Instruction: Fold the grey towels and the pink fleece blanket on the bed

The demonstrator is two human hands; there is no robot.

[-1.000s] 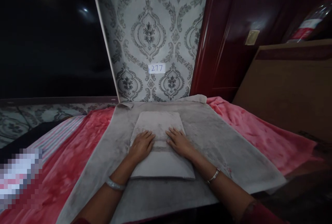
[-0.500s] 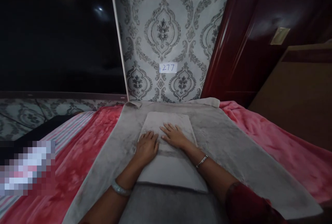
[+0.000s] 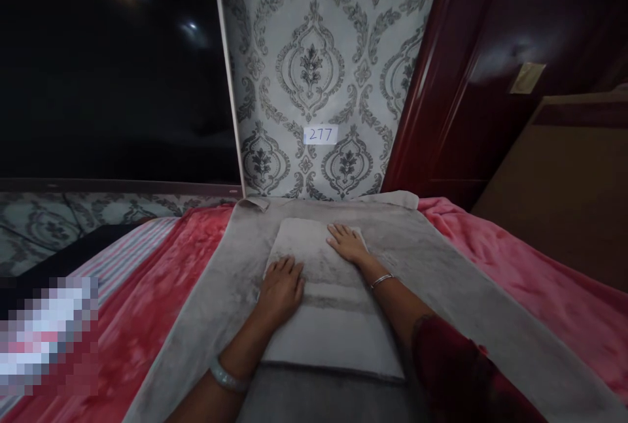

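Note:
A flat, light grey folded cloth lies lengthwise in front of me. Its upper part looks fuzzy, and a darker band crosses its middle. My left hand rests palm down on its left edge, fingers stretched out. Farther up, near the top right corner, my right hand lies flat on the cloth with its fingers spread. Neither hand grips anything. Under the cloth spreads a grey plush blanket. Exactly what kind of cloth is folded here I cannot tell.
A red blanket shows on the left and a pink one on the right. Behind stands a patterned wall with a paper label. A large dark screen is at left, a brown panel at right.
My right hand has slid to the right and slightly away, toward the cloth's upper right edge. My left hand stays nearly in place. The view has tilted slightly.

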